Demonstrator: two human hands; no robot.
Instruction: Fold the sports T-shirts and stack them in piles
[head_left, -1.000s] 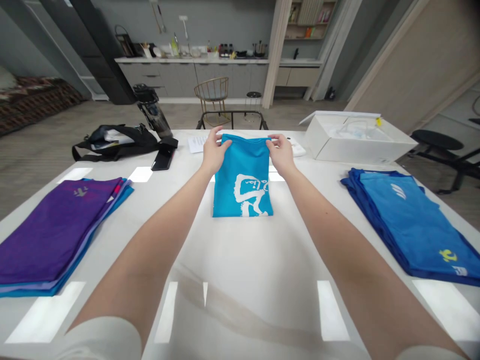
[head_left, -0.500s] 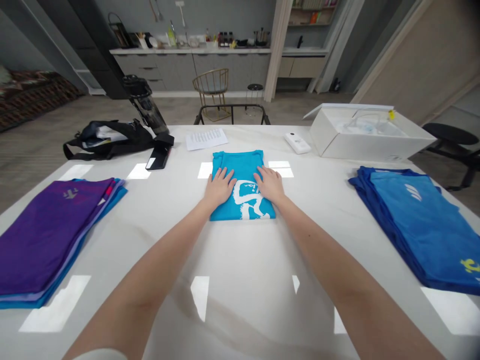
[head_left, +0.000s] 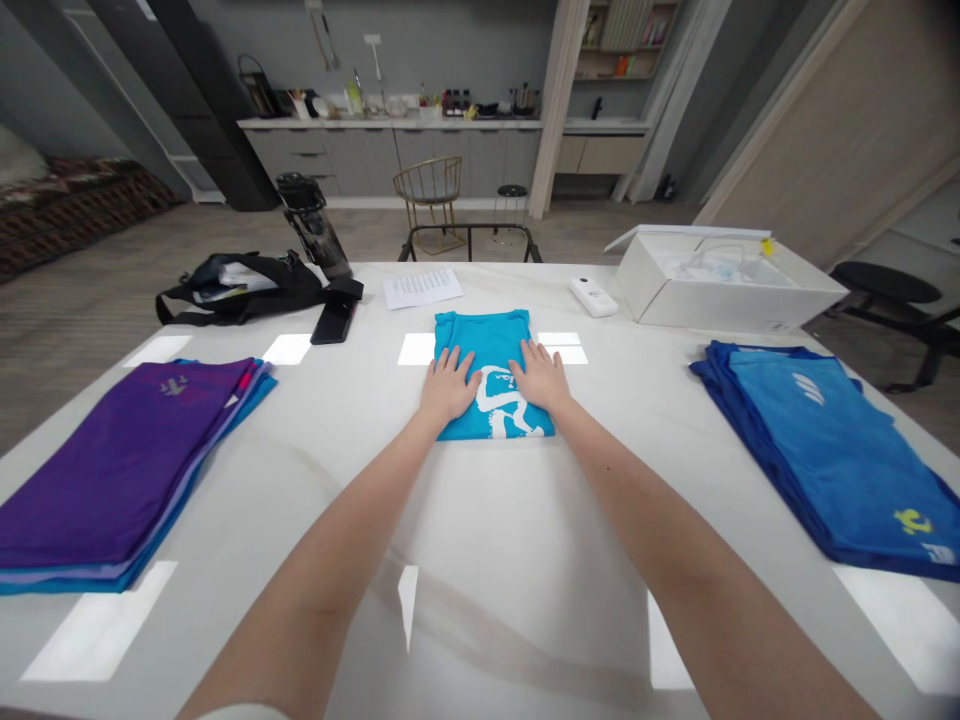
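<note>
A folded turquoise T-shirt (head_left: 487, 332) with a white print lies on the white table (head_left: 495, 540) in front of me. My left hand (head_left: 450, 385) rests flat on its left side, fingers spread. On its right side my right hand (head_left: 541, 376) lies flat too, fingers apart, next to the print. Neither hand grips the cloth. To the left is a stack of folded shirts with a purple shirt (head_left: 112, 460) on top. Over on the right, a blue shirt (head_left: 832, 430) tops another stack of folded garments.
At the far edge stand a black bag (head_left: 240, 285), a dark bottle (head_left: 315, 225), a phone (head_left: 332, 322), a printed paper sheet (head_left: 424, 288), a small white device (head_left: 593, 297) and an open white box (head_left: 720, 290). Beyond the table is a metal-framed chair (head_left: 431, 185).
The view has tilted up slightly and shifted, so everything sits a little differently in the picture. Both hands stay flat on the turquoise T-shirt.
</note>
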